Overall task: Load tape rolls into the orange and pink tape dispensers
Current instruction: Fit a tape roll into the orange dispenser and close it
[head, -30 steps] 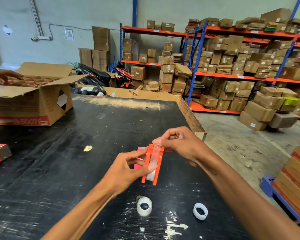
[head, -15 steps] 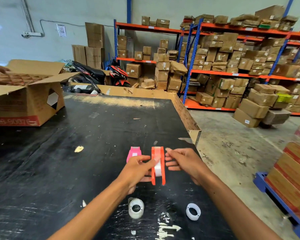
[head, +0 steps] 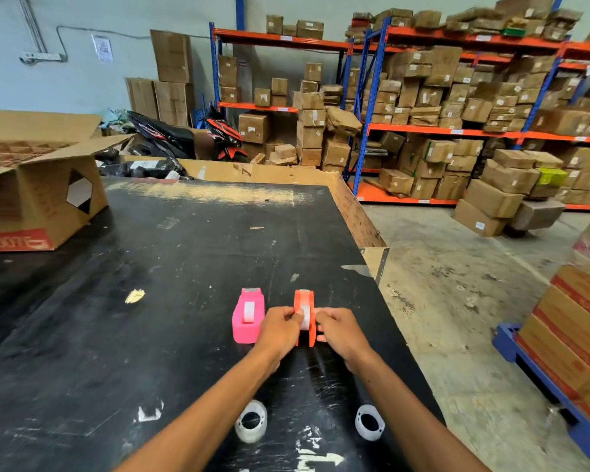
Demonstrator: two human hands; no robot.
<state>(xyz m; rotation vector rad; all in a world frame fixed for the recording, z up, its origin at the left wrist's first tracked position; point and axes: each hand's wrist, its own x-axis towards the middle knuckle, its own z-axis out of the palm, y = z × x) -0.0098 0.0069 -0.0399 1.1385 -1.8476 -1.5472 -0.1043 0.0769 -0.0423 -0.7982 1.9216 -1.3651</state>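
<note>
My left hand (head: pixel 280 327) and right hand (head: pixel 338 330) flank the orange dispenser (head: pixel 304 316), which stands upright on the black desk (head: pixel 150 335) near its right edge, cutter end pointing away from me. The fingers (head: pixel 295 313) of my left hand press on its left side and on the tape roll (head: pixel 306 315) sitting in its slot; the fingers of my right hand are curled narrow against its right side. Both hands hold the dispenser, steadying it on the desk.

Just beside it on the left, not touching it as far as I can tell, stands the pink dispenser (head: pixel 248 316), with a strip of pale tape (head: pixel 249 312) showing in its own slot and nobody's hand on it.

Judging by this, the job looks nearly done: each dispenser shows a roll inside. What may be left is seating the orange one's roll fully and drawing its tape end up to the cutter; I cannot tell whether the end already reaches the blade.

Close to me on the desk lie two pale rings, one left (head: pixel 251 420) and one right (head: pixel 369 422), well apart from the dispensers. Whether they are spare rolls or empty cores I cannot say. An open cardboard box (head: pixel 41 199) sits at the desk's far left.
</note>
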